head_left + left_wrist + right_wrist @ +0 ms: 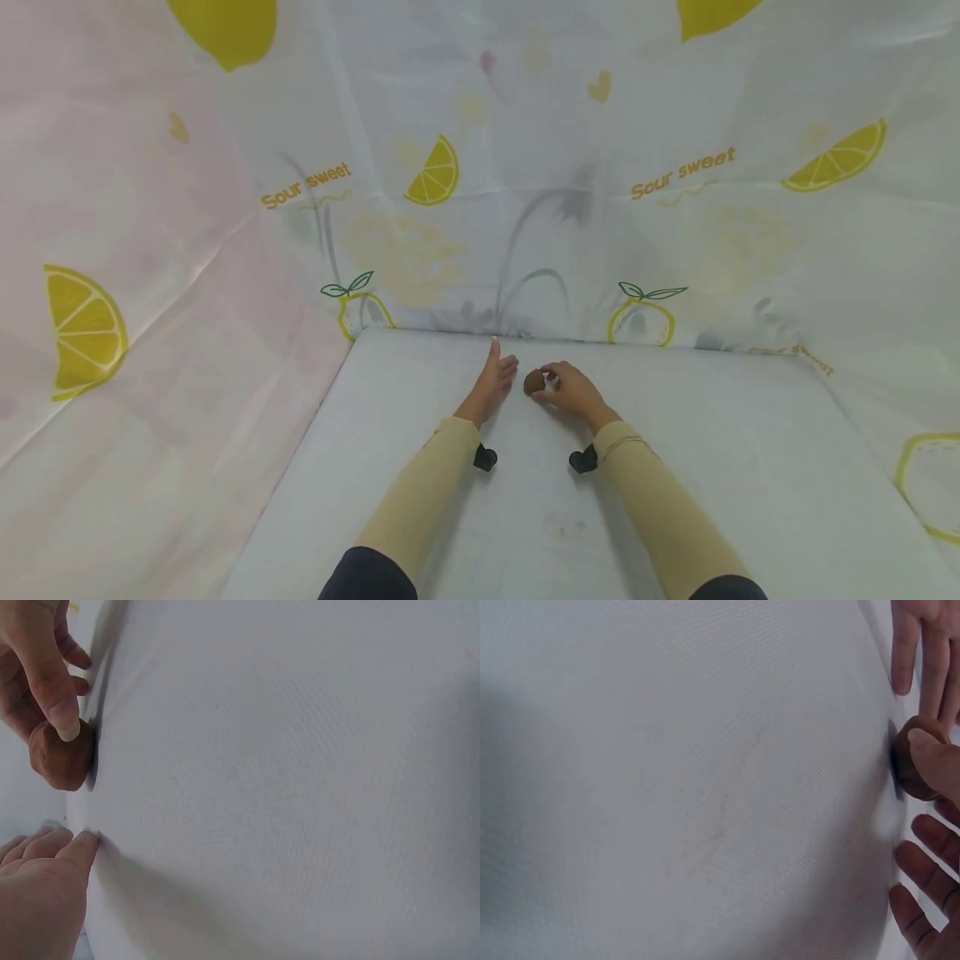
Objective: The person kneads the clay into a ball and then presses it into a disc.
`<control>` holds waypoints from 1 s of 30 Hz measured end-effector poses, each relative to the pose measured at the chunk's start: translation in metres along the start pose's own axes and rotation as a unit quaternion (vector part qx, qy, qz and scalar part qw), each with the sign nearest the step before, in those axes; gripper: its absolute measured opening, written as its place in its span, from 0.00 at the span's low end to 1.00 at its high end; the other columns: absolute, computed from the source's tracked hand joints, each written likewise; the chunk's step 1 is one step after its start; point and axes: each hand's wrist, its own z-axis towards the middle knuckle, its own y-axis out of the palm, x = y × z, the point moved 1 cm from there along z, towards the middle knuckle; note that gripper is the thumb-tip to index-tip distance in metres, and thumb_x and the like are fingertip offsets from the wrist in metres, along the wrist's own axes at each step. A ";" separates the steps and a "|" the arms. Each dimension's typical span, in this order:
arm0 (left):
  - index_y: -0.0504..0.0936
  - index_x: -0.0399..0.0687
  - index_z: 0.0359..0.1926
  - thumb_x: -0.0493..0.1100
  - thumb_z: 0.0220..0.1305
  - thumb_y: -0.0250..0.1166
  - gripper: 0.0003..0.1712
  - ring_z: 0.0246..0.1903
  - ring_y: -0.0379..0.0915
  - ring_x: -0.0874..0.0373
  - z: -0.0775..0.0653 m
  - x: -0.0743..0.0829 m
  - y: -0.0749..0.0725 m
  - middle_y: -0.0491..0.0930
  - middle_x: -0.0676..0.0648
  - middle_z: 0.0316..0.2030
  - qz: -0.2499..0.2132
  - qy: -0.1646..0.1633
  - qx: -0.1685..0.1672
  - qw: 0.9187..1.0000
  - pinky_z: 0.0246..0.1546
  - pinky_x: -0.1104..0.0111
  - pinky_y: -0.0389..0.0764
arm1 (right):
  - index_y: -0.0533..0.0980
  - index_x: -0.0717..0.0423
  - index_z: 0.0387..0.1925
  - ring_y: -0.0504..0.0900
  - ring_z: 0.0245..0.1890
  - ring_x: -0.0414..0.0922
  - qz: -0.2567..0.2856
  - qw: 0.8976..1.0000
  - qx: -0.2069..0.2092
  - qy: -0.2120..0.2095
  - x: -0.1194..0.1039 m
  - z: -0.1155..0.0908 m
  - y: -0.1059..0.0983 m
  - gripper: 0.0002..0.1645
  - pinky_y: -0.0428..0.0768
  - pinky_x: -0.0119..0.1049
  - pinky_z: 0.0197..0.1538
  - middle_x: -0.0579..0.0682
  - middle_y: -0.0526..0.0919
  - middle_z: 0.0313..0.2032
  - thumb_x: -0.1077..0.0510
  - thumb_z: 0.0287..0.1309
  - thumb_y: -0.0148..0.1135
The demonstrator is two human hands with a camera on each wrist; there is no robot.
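Observation:
A small brown lump [534, 382], roundish and a bit uneven like modelling clay, is at the far middle of the white table. My right hand [573, 390] pinches it between thumb and fingers, its other fingers spread in the right wrist view. Left of the lump, my left hand [492, 386] stands on its edge, palm toward the lump, thumb up and fingers straight, holding nothing. A gap separates that hand from the lump [64, 759] in the left wrist view. The thumb covers part of the lump [911, 761] in the right wrist view.
The white table [525, 517] meets a lemon-printed curtain [480, 242] at its far edge, and the curtain also hangs along the left and right sides. Faint brownish marks [566, 529] show on the near part of the cloth.

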 end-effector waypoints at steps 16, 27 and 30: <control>0.46 0.31 0.79 0.82 0.68 0.27 0.63 0.79 0.38 0.43 -0.002 0.005 0.009 0.45 0.34 0.79 -0.050 -0.007 -0.023 0.998 0.77 0.54 0.40 | 0.79 0.59 0.58 0.81 0.46 0.52 0.083 0.996 0.025 -0.021 -0.015 -0.005 -0.011 0.28 0.80 0.48 0.53 0.56 0.82 0.48 0.49 0.61 0.74; 0.46 0.32 0.79 0.81 0.69 0.26 0.62 0.79 0.40 0.43 -0.005 0.011 0.017 0.46 0.35 0.79 -0.062 0.014 -0.036 0.997 0.77 0.52 0.41 | 0.79 0.59 0.58 0.81 0.48 0.54 0.112 0.992 0.036 -0.042 -0.034 -0.014 -0.020 0.27 0.81 0.47 0.53 0.57 0.82 0.49 0.52 0.61 0.74; 0.44 0.33 0.79 0.81 0.69 0.27 0.61 0.78 0.39 0.42 -0.005 0.012 0.020 0.44 0.35 0.79 -0.071 0.018 -0.042 0.996 0.77 0.50 0.41 | 0.78 0.60 0.58 0.81 0.49 0.54 0.116 0.991 0.036 -0.049 -0.038 -0.017 -0.022 0.28 0.80 0.47 0.54 0.57 0.81 0.50 0.52 0.61 0.74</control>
